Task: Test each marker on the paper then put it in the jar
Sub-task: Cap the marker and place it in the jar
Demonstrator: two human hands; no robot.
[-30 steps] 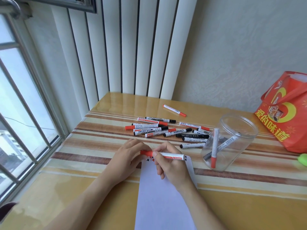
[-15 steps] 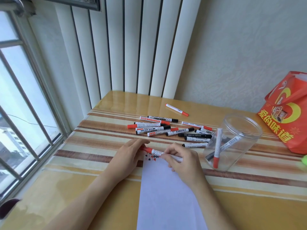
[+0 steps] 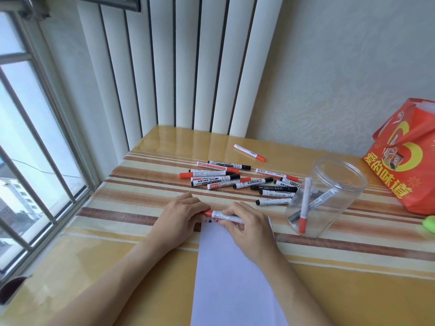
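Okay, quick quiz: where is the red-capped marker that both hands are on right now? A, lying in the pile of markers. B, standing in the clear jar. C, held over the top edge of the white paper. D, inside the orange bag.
C: the left hand pinches the red cap end and the right hand holds the barrel of the marker over the top edge of the paper.

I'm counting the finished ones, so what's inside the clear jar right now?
The clear jar holds a red-capped marker leaning cap down and at least two others crossing behind it. Reflections on the plastic blur them, so the exact count is unclear.
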